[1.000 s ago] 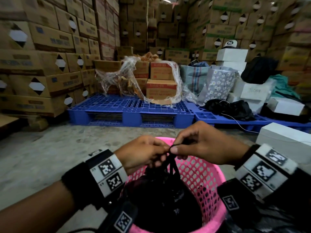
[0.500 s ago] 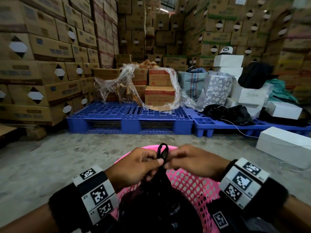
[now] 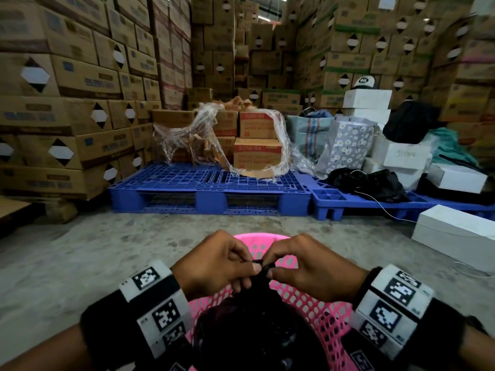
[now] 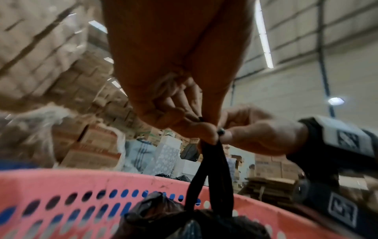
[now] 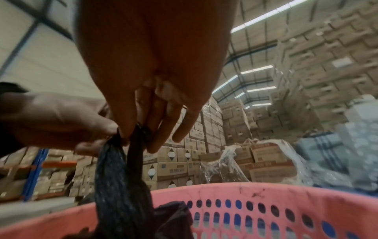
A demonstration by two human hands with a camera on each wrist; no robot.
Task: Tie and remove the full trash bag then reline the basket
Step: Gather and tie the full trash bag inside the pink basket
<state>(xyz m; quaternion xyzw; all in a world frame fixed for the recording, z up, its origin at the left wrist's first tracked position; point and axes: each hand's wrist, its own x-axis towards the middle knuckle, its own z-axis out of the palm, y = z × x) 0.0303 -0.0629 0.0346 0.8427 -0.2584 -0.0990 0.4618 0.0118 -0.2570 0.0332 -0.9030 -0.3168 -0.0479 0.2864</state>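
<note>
The loop raised earlier is now drawn down; the trash bag handles are pinched between the left hand and right hand, fingers curled knuckles-up.

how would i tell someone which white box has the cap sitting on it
Start at the blue pallets along the back of the floor and look to their right end, where white boxes are piled against the cardboard cartons. The one you want is the top white box of the tallest stack. Unlike the other white boxes, it has a dark and white cap resting on top.

Knot hidden between fingertips
</note>
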